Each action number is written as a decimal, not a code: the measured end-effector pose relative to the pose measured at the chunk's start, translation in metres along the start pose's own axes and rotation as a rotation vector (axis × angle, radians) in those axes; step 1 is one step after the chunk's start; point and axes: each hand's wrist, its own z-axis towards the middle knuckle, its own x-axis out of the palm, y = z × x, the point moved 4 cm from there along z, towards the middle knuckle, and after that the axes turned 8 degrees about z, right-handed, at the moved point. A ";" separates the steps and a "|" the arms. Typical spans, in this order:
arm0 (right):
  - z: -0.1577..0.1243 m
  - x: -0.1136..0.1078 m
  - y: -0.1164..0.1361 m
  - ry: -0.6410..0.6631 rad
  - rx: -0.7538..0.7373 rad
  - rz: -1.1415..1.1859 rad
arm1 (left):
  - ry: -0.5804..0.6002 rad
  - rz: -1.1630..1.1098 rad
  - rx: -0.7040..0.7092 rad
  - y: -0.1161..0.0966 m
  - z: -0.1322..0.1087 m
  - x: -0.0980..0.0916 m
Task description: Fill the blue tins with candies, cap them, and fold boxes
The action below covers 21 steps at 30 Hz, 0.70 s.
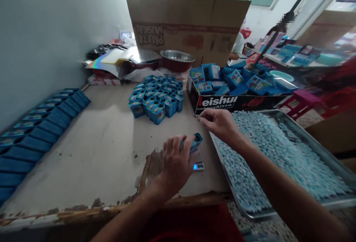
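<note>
My left hand [174,164] is closed round a small blue box [194,141], holding it over a small digital scale [199,165] whose blue display glows on the worn table [105,149]. My right hand [219,122] hovers beside the black carton, fingers curled together; whatever they pinch is too small to make out. Just right of both hands lies a metal tray [319,149] full of pale blue candies [267,149].
A cluster of upright blue boxes [155,99] stands mid-table. The black carton [222,102] holds several loose blue boxes. Flat blue boxes [39,127] line the left wall. Behind stand a cardboard sheet [189,26] and metal bowls [176,59]. A pink stool [302,99] is at right.
</note>
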 end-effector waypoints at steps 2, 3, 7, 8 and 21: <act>0.029 0.016 0.007 0.018 -0.056 0.019 | 0.175 -0.063 -0.053 0.009 0.020 0.011; 0.046 0.027 0.014 0.047 -0.114 0.000 | 0.270 -0.116 -0.062 0.013 0.028 0.016; 0.105 0.086 0.046 0.248 -0.371 -0.268 | 0.369 -0.233 -0.131 0.051 0.029 -0.005; 0.115 0.100 0.050 0.306 -0.405 -0.353 | 0.351 -0.231 -0.173 0.069 0.022 -0.019; 0.112 0.139 -0.002 0.230 -0.474 -0.187 | 0.245 0.092 -0.626 0.323 -0.132 -0.243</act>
